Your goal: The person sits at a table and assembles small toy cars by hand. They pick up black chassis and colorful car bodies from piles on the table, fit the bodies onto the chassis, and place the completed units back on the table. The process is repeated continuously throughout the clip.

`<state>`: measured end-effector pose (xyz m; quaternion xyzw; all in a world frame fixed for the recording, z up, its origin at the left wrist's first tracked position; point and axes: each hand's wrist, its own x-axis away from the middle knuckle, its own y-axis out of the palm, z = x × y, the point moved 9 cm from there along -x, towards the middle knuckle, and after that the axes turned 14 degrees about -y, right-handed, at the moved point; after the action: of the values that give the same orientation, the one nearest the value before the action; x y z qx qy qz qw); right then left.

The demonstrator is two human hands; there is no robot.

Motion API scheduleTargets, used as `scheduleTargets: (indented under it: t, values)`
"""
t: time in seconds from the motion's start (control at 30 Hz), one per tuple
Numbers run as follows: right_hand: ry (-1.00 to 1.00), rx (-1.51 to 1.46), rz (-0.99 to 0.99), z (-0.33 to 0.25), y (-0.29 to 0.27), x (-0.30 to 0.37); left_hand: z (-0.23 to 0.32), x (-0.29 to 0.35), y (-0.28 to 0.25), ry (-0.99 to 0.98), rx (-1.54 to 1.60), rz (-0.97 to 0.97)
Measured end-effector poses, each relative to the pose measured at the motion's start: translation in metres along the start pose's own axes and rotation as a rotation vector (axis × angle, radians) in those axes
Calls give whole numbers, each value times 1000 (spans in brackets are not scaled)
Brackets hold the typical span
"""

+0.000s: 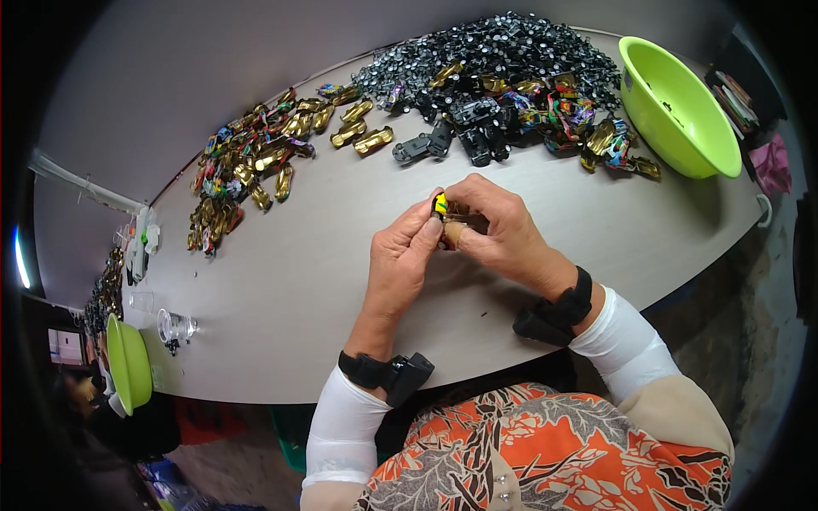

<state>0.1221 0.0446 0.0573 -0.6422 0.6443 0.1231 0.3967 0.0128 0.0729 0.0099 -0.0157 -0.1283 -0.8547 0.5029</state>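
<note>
Small toy car [445, 217], gold body with a yellow end, held above mid worktop [341, 255]. Left hand [405, 255] and right hand [498, 226] both pinch it, fingertips meeting. Beyond the car: black chassis pile [503, 51], loose gold car shells [256, 162]. Lime green bowl [682, 111] far right of it.

Toy car [445, 213] between both hands' fingers [426, 228]

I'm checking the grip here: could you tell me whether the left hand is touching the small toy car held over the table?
Touching. The head view shows the left hand with thumb and fingertips pressed on the small toy car, which the right hand also grips.
</note>
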Motion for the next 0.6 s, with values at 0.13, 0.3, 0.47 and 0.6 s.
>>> scheduleTargets:
  t: [0.13, 0.3, 0.47, 0.6]
  values:
    - [22, 61, -27, 0, 1, 2, 4, 3, 2, 116, -269, 57]
    - [39, -90, -10, -3, 1, 0, 7, 1, -6, 47, -90, -14]
    - [25, -60, -74, -8, 1, -2, -16, -6, -4, -233, 339, -155]
    - [252, -462, -63, 16, 3, 5, -18, -3, -4, -276, 312, -186]
